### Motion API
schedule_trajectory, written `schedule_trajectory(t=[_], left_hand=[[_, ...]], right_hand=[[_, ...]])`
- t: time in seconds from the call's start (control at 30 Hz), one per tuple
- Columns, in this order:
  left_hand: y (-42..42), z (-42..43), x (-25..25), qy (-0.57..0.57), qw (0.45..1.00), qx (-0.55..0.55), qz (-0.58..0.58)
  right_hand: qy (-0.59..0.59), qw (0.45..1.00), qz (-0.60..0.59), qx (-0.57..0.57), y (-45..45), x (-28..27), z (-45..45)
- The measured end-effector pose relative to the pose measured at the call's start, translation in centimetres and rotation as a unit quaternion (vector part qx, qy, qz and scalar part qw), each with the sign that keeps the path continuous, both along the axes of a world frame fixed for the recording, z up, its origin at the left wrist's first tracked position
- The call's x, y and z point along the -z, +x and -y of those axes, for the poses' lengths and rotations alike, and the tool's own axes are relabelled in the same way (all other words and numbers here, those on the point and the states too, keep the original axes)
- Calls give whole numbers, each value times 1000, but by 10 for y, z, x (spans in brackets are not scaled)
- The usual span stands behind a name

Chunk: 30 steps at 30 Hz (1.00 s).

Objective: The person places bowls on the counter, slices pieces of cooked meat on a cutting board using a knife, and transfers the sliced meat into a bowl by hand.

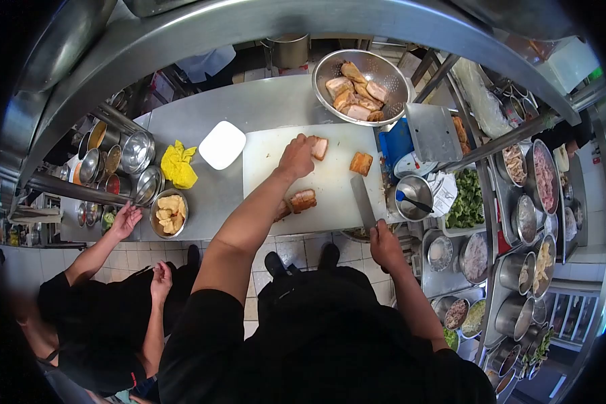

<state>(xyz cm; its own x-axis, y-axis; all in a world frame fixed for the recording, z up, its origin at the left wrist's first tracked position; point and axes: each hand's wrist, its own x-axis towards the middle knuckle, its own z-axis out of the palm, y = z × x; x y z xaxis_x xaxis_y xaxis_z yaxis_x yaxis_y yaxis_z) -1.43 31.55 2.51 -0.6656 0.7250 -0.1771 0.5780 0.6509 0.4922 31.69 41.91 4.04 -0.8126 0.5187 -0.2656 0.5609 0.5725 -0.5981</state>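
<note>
On the white cutting board (269,151), my left hand (297,156) has its fingers closed on a piece of browned meat (320,148) near the top. My right hand (386,246) is wrapped round the handle of a knife (363,202), whose blade points up and away over the board's right part. Just above the blade tip lies another browned meat piece (361,163), apart from it. More meat (303,200) rests at the board's lower left, partly behind my left forearm.
A colander (322,87) of meat stands beyond the board. To the left are a white plate (222,145), a yellow cloth (178,165) and a bowl of pale food (170,215). A co-worker (94,323) stands at left. A metal bowl (411,192) with a brush sits right.
</note>
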Motion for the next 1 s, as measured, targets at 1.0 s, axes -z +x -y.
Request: schedule_trajectory(t=[1.0], left_hand=[[106,1,22,-10,992,94,-79]], right_hand=[[-49,998,29,-6,14,49,-29]])
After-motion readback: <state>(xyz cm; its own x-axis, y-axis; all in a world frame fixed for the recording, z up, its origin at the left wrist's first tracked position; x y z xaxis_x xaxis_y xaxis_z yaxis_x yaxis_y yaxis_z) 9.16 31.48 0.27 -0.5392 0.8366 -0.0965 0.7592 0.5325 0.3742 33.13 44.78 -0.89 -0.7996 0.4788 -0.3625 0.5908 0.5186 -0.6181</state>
